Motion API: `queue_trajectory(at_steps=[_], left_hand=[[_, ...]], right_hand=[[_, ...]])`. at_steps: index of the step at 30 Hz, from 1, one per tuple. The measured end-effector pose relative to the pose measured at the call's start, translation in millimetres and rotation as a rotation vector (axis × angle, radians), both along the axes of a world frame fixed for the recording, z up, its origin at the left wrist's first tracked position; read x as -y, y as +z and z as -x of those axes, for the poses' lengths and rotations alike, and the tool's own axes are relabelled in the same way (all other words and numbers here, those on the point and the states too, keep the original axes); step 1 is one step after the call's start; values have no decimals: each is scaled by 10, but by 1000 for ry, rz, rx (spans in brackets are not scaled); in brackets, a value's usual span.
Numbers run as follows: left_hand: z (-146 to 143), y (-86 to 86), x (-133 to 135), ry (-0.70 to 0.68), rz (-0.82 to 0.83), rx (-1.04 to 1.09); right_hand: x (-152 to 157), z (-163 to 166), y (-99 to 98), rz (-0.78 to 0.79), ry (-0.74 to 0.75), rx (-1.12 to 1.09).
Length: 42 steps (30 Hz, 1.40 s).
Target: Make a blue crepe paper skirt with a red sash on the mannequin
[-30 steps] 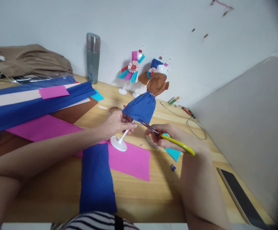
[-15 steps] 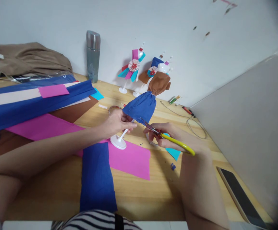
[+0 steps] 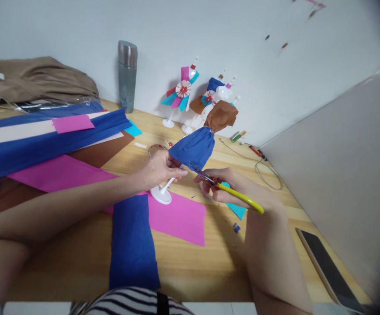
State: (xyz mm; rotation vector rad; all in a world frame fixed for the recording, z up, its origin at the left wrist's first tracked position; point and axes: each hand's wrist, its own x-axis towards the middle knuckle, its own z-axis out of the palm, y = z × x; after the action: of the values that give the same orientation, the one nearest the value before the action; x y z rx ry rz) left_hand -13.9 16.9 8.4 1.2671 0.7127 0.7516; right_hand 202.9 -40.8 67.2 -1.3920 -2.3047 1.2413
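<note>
My left hand (image 3: 166, 168) is closed at the white stem of a small doll stand (image 3: 162, 194), just under a blue paper skirt (image 3: 194, 146). The skirt is gathered at its top, and a crumpled brown paper piece (image 3: 222, 116) sits above the gather; the figure tilts to the right. My right hand (image 3: 224, 186) grips scissors (image 3: 238, 197) with a yellow handle. Their blades lie at the skirt's lower edge; whether they are parted I cannot tell. A blue paper strip (image 3: 134, 245) and a pink sheet (image 3: 179, 218) lie below my hands.
Other dressed white figures (image 3: 183, 89) stand by the wall beside a grey bottle (image 3: 127, 83). Blue strips (image 3: 45, 148) and brown cloth (image 3: 45, 78) lie left. A phone (image 3: 329, 267), a cable (image 3: 271, 181) and a turquoise piece (image 3: 237, 210) lie right.
The scissors and my right hand have shifted slightly left along the skirt's lower edge. The brown top has tipped a little further right and down. My left hand keeps its hold.
</note>
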Motion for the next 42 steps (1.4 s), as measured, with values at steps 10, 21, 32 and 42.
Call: queue_trajectory(at_steps=[10,21,32,42], left_hand=[[0,-18,2,37,-10,-34],[-27,-38,-35,65,7,-11],[-15,-39,-40,103,-3,-9],[-15,41,-16,107,37,-12]], right_hand=[[-10,-65,-67,-81,-32,58],[-1,-62,-62,-55,-124,77],[4,-49,-42,24,-191,20],[6,-80,-31,-31,14,25]])
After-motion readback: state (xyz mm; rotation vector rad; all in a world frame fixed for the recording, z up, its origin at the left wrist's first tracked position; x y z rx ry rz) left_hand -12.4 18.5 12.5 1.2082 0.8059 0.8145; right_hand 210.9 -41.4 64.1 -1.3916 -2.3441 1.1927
